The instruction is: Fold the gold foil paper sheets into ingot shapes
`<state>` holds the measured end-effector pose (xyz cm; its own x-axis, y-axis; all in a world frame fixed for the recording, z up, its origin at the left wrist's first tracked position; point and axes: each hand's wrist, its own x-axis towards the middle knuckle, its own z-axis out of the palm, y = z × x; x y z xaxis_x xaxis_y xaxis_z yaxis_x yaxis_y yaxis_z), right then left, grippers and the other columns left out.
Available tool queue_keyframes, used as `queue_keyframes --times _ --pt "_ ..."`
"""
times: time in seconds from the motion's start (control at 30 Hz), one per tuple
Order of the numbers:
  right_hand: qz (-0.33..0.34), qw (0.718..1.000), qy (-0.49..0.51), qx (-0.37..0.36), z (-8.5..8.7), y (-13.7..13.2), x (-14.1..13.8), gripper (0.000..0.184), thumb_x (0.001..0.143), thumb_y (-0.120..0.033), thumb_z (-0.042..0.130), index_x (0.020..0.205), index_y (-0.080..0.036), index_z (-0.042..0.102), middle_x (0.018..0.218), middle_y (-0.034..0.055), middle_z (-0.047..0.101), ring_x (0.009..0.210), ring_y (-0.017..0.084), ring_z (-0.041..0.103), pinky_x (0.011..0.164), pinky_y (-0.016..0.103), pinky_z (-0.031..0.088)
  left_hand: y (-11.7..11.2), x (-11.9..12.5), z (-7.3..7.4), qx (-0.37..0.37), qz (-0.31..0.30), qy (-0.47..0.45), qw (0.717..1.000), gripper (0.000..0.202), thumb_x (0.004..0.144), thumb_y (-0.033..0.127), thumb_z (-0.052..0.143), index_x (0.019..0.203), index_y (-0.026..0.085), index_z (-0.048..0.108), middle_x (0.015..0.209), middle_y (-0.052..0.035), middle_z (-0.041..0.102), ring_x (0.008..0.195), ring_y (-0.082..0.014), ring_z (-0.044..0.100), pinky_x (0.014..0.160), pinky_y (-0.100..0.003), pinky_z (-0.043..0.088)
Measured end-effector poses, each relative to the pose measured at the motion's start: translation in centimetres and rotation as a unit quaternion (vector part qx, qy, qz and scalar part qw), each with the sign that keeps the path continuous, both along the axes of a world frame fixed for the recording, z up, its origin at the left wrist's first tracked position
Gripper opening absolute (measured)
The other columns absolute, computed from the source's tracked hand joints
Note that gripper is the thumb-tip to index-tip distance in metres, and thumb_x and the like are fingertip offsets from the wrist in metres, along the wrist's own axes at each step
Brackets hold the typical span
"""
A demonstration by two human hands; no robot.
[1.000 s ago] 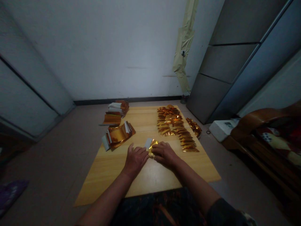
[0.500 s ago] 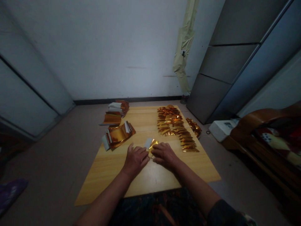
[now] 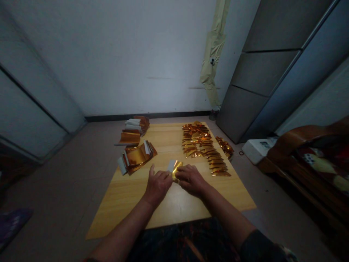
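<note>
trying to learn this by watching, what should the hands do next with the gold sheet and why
Perhaps fold the gold sheet a little more with the right hand, the left hand steadying it: both touch it on the table, a pale part lies exposed beside the gold, and the pieces at the right look folded.

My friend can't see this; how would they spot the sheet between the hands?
On the wooden table, find the left hand and right hand. Between them, one gold and grey sheet lies apart from the stacked sheets left and folded pieces right.
</note>
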<state>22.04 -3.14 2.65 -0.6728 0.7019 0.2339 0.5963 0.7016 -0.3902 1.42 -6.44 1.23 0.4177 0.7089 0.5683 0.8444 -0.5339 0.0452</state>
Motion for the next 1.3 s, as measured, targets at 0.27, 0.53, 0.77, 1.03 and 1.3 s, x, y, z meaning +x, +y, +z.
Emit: queue_keyframes --times 0.27,0.53,0.77,1.03,1.3 --pt "-0.012 1.0 -0.006 0.018 0.0 -0.1 -0.4 0.018 0.092 -0.03 0.057 0.107 -0.027 0.066 0.119 0.0036 0.059 0.096 0.019 0.048 0.079 0.031 0.029 0.0 0.0 -0.3 -0.015 0.016 -0.003 1.0 0.006 0.089 0.022 0.06 0.085 0.024 0.065 0.096 0.0015 0.074 0.082 -0.0164 0.064 0.114 -0.062 0.013" --pt "-0.036 0.999 0.002 0.016 -0.7 0.6 -1.0 0.017 0.094 -0.036 0.058 0.095 -0.029 0.072 0.109 0.0013 0.065 0.092 0.017 0.05 0.078 0.031 0.029 -0.4 -0.6 -0.4 -0.046 -0.002 -0.008 0.999 0.015 0.093 0.023 0.053 0.099 0.027 0.066 0.106 -0.0013 0.072 0.092 -0.0189 0.063 0.113 -0.064 0.012" --pt "-0.044 0.999 0.031 -0.004 -1.3 1.3 -1.5 0.018 0.094 -0.033 0.058 0.086 -0.027 0.073 0.108 -0.0003 0.067 0.094 0.017 0.052 0.078 0.031 0.028 -0.3 -2.0 -1.2 -0.126 -0.038 -0.021 0.991 0.027 0.093 0.019 0.048 0.112 0.03 0.064 0.121 -0.0048 0.068 0.108 -0.0217 0.059 0.108 -0.057 0.024" --pt "-0.088 0.996 0.009 -0.031 -0.7 1.1 -2.5 0.013 0.092 -0.027 0.058 0.085 -0.021 0.065 0.098 0.0012 0.064 0.091 0.016 0.05 0.073 0.029 0.025 0.1 -2.8 -0.6 -0.199 -0.062 0.005 0.978 0.033 0.095 0.021 0.044 0.12 0.035 0.06 0.127 -0.0018 0.065 0.115 -0.0216 0.057 0.109 -0.058 0.02" --pt "-0.098 0.994 -0.01 -0.045 -0.3 1.1 -3.0 0.01 0.093 -0.025 0.053 0.089 -0.019 0.061 0.098 0.0029 0.061 0.088 0.016 0.048 0.072 0.028 0.025 0.2 -3.3 -1.0 -0.2 -0.074 0.008 0.977 0.034 0.096 0.022 0.041 0.124 0.031 0.058 0.13 -0.0036 0.064 0.119 -0.0198 0.055 0.107 -0.048 0.029"
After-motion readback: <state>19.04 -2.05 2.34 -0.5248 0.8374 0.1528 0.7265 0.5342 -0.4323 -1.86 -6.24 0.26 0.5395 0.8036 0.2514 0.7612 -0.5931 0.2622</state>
